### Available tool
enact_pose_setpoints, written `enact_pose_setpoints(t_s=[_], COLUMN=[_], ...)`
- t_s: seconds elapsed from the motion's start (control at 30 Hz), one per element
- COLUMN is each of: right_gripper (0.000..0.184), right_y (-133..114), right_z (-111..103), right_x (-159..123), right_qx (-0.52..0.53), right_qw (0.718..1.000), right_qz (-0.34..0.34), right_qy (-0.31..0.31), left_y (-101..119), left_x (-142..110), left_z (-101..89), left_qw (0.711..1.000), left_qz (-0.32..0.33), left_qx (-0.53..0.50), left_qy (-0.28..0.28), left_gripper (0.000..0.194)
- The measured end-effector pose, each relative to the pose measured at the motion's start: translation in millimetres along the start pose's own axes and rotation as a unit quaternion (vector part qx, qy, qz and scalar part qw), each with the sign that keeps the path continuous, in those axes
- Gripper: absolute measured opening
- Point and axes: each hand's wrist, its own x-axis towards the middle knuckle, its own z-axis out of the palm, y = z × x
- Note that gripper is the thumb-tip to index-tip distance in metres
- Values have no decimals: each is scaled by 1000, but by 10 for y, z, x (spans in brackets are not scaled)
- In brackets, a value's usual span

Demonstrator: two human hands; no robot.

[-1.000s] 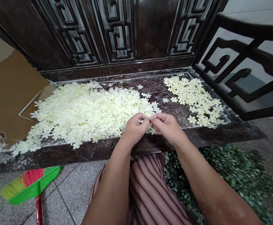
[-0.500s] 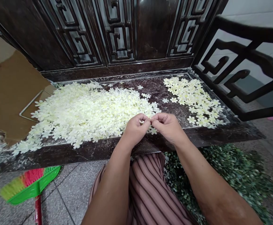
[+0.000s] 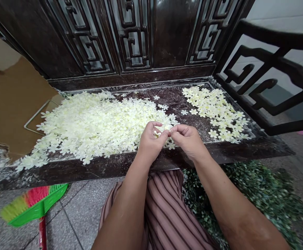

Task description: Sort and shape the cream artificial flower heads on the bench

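My left hand [image 3: 150, 140] is closed, thumb and fingers curled round small white artificial flowers, with petals showing in the gap at its palm. Against its fingertips, my right hand [image 3: 189, 139] is closed in a pinch on a white flower [image 3: 168, 127]. Exactly which petals belong to which hand is partly hidden by the fingers. Both hands hover over the front edge of a dark wooden bench seat [image 3: 164, 92], at the right end of a large heap of white flowers [image 3: 96, 121]. A smaller spread of flowers [image 3: 216, 109] lies to the right of my hands.
Brown cardboard [image 3: 16, 100] with a bent wire [image 3: 34, 116] stands at the left. The bench has a carved back [image 3: 133, 38] and armrest [image 3: 268, 66]. Below are a green broom [image 3: 37, 208] at left and green artificial foliage [image 3: 261, 198] at right.
My left fingers have spread a little from the thumb, and a white flower now shows between my two hands. The heaps look the same.
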Motion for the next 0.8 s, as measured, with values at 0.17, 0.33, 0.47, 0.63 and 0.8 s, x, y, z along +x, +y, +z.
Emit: enact_pose_setpoints(t_s=[0.17,0.33,0.47,0.63,0.8], right_gripper=[12,8,8,13,19], right_y=[10,24,16,-8,-7], right_z=[-2,-10,-1,-2,-25], right_x=[1,-2,-20,-55,-74], right_qx=[25,35,41,15,-20], right_qw=[1000,999,999,999,998], right_qz=[0,1,-6,-30,-38], right_qy=[-10,-13,-23,-25,-36], left_y=[12,5,24,39,31], left_x=[-19,0,8,15,30], left_z=[-16,-39,-44,-44,-53], left_qw=[999,996,992,991,990], left_qz=[7,-24,-41,-53,-63], left_qx=[-6,-32,-79,-79,-78], left_qy=[-40,-81,-85,-89,-94], left_gripper=[14,7,8,8,8])
